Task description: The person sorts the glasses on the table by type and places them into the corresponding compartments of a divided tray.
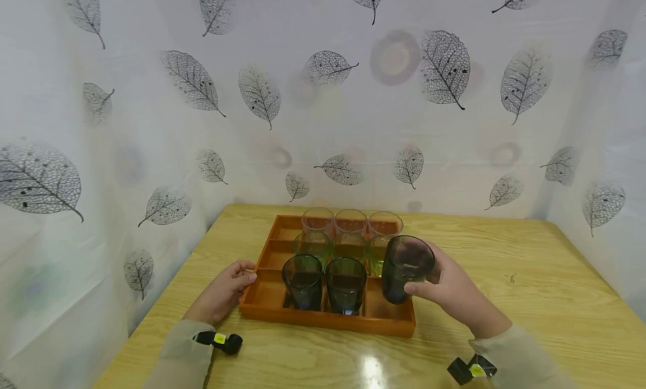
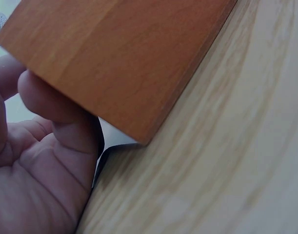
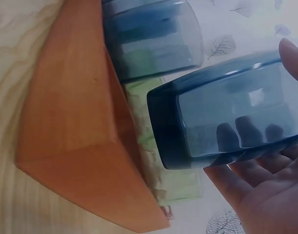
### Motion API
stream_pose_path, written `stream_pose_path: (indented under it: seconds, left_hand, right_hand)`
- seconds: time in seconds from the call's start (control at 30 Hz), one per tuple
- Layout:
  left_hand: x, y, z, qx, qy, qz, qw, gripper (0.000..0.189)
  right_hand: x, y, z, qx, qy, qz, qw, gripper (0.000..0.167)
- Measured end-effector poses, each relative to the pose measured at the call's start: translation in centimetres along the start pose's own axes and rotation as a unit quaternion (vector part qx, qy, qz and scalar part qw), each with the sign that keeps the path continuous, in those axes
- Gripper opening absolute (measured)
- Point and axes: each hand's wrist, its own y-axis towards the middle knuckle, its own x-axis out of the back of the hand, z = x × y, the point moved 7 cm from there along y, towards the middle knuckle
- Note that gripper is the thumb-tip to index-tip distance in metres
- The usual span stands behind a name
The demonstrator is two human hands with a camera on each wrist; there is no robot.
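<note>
My right hand [image 1: 456, 291] grips a dark tinted drinking glass [image 1: 406, 268], thumb on its near side and fingers round the far side. The glass is tilted and held over the front right compartment of an orange-brown wooden tray [image 1: 328, 320]. In the right wrist view, the held glass [image 3: 227, 112] has its thick base pointing toward the tray [image 3: 70, 112]. At the tray's left wall, my left hand [image 1: 224, 291] holds the edge with thumb and fingers. The left wrist view shows that thumb against the tray's wall [image 2: 124, 63]; some fingertips are hidden.
Two more dark glasses [image 1: 303, 282] stand in the tray's front row. Behind them are green-tinted glasses [image 1: 312, 244], then clear, faintly pink ones [image 1: 318, 221] at the back. The tray rests on a wood-grain table [image 1: 530, 277], with a leaf-patterned curtain [image 1: 353, 125] beyond.
</note>
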Motion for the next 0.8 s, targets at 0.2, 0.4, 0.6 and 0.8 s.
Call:
stream_pose_path:
  seconds: [0.2, 0.4, 0.6, 0.8]
  left_hand:
    - [0.0, 0.0, 0.2, 0.001, 0.002, -0.003, 1.0000, 0.034]
    - [0.2, 0.1, 0.4, 0.001, 0.005, -0.005, 1.0000, 0.035]
    - [0.2, 0.1, 0.4, 0.003, 0.004, -0.009, 0.9999, 0.034]
    - [0.2, 0.0, 0.3, 0.002, 0.003, -0.010, 0.9999, 0.034]
  right_hand:
    - [-1.3, -0.4, -0.7, -0.005, 0.010, 0.007, 0.9999, 0.067]
    - [-2.4, -0.4, -1.6, -0.011, 0.020, 0.021, 0.9995, 0.066]
    - [-3.2, -0.5, -2.3, -0.021, 0.016, 0.023, 0.9994, 0.068]
    - [-3.7, -0.5, -2.7, -0.026, 0.026, 0.024, 0.9991, 0.070]
